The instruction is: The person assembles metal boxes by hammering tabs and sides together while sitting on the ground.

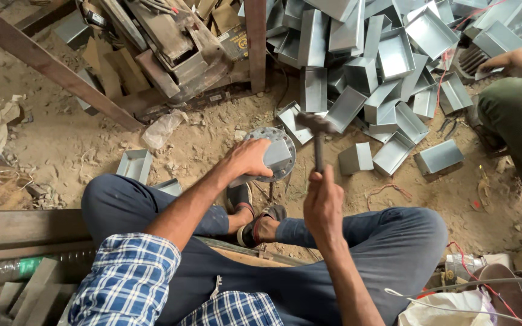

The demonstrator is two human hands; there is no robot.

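Two hazards: your right hand [323, 202] fingers grip hammer [316, 130], raised; left hand [250, 158] fingers pin sheet-metal box [273, 158] on round anvil plate [287, 145]; glancing blow hits knuckles at 9 o'clock.

A blue-and-white checked shirt [128, 281] and dark navy trousers [388, 241] are seen at six o'clock. Silver-grey is shown by the metal boxes [394, 57] at one o'clock and the round plate [276, 151]. The earth floor [67, 142] is sandy brown; olive-green trousers [515, 121] appear at three o'clock.
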